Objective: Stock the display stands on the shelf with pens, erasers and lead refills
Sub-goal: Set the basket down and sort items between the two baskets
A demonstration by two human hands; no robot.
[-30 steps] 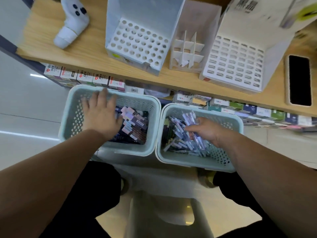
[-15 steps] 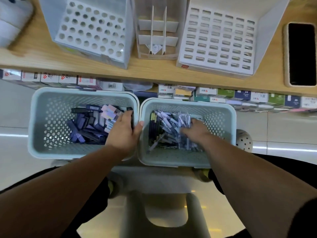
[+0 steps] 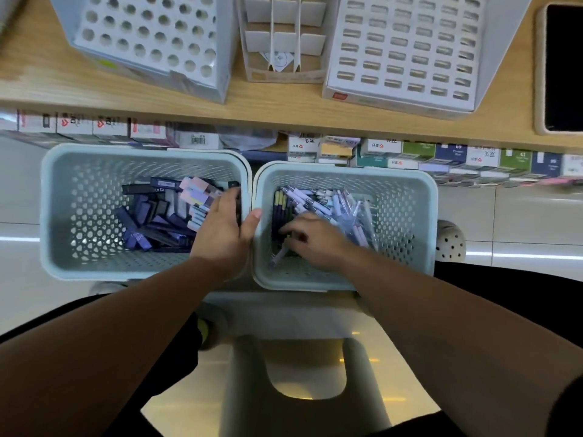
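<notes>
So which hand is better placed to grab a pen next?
Right. The right hand is inside the right basket with its fingers on the pens; the left hand grips the wall of the left basket.

Your light wooden shelf (image 3: 284, 110) has three display stands lined up on it. On the left is a white stand with rows of round holes (image 3: 148, 36), in the middle a beige cardboard stand with upright dividers (image 3: 284, 39), and on the right a white stand with rows of rectangular slots (image 3: 400, 52). They're all just beside each other. Off at the right end, apart from them, a black phone in a pale case (image 3: 563, 67) lies flat. Below you, a pale plastic stool-like stand (image 3: 284, 313) carries two pale green perforated plastic baskets. The left basket (image 3: 60, 216) is right beside the right basket (image 3: 424, 222).
</notes>
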